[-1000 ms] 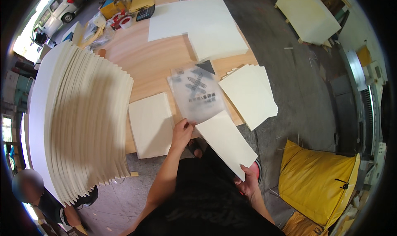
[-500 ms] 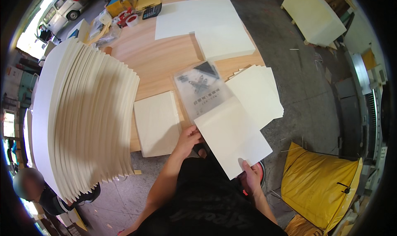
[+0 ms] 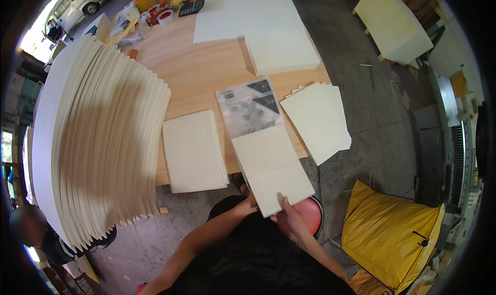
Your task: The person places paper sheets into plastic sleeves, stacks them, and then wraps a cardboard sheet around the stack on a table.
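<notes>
Clear plastic bag with dark grey print [image 3: 250,106] lies on the pale wood-grain table [image 3: 201,75]; taken as landmark. Cream-white rectangular paper piece [image 3: 274,166] at its near end, far edge overlapping it, near half jutting past the table edge toward the body. Cannot tell whether that far edge is under the film or on top; nor whether one sheet or several. Right hand [image 3: 290,220]: clamped on the near edge of the paper piece, thumb on top, fingers beneath. Left hand [image 3: 248,206]: at the paper's near left corner, fingers partly hidden; whether they pinch or only brace, cannot tell. Left of the bag, a flat cream rectangular stack of paper [image 3: 194,150]; right of it, a fanned cream stack of paper [image 3: 320,122]; beyond it, a large white sheet stack [image 3: 281,52]; well to its left, a tall bowed cream paper stack [image 3: 111,135]. Step in hand looks like feeding paper into the bag. To do it well, in my judgement: keep the paper's long sides parallel with the bag's, push evenly from the middle of the near edge, let the left hand guide the side and hold the mouth apart. Keep the sheet flat; the overhanging half could sag and buckle. Should a leading corner snag the film, ease back, not force.
</notes>
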Action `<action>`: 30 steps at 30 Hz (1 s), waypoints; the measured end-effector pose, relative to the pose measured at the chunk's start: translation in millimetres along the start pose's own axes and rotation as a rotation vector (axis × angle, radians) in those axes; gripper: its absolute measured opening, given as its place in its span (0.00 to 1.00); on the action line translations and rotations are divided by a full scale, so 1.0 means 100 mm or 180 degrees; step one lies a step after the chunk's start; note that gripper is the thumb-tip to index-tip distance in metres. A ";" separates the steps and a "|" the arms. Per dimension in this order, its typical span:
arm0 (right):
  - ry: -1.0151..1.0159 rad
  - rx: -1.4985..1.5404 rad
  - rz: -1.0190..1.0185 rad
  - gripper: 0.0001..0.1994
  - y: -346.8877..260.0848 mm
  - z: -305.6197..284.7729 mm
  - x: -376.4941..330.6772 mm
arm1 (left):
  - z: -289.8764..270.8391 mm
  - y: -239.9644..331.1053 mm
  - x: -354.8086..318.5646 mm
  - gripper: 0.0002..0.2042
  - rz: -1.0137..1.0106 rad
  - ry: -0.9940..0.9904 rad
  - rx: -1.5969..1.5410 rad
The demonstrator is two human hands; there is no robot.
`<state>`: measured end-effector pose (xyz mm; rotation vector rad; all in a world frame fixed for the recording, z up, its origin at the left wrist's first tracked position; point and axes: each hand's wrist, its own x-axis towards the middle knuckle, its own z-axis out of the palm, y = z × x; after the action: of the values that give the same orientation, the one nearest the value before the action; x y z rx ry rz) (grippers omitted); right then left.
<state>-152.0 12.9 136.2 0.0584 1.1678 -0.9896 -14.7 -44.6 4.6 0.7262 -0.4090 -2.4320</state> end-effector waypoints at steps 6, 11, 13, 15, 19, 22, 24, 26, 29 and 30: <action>-0.0183 -0.0556 0.0732 0.17 0.12 -0.13 0.32 | -0.58 0.01 -0.05 0.23 -0.0341 0.0344 0.0258; -0.0465 0.0008 0.0541 0.15 0.11 0.15 0.57 | -1.24 -0.29 -0.15 0.16 -0.0245 0.0338 -0.0012; -0.0477 0.0246 0.0248 0.15 0.07 0.24 0.83 | -0.93 -0.22 -0.15 0.16 -0.0372 0.0644 0.1199; -0.0495 0.0347 0.0256 0.16 -0.02 0.37 1.01 | -0.56 -0.01 -0.21 0.16 -0.0715 0.0607 0.2466; -0.0620 -0.0099 0.0515 0.15 -0.12 0.30 0.94 | -0.74 -0.18 -0.24 0.17 -0.0606 0.0973 0.0688; -0.0537 -0.1229 -0.0124 0.14 -0.30 -0.08 0.68 | -0.17 0.29 -0.47 0.14 -0.0537 -0.0046 0.2101; 0.0121 -0.1718 -0.0719 0.16 -0.31 -0.44 0.74 | 0.25 0.65 -0.62 0.14 -0.0860 -0.0406 0.2557; 0.0445 -0.1773 -0.0750 0.21 -0.31 -0.64 0.83 | 0.46 0.81 -0.57 0.13 -0.0470 -0.0180 0.2704; 0.0091 -0.1305 -0.0288 0.32 -0.37 -0.68 0.93 | 0.72 0.85 -0.23 0.06 0.1045 0.0758 0.4467; -0.0151 -0.1093 -0.0069 0.35 -0.38 -0.63 0.95 | 0.72 0.83 -0.12 0.04 0.1545 0.0852 0.5172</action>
<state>-220.4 -36.2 49.9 -0.2503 1.2818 -0.7934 -12.4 -94.4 103.2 1.2654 -2.1634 -1.0940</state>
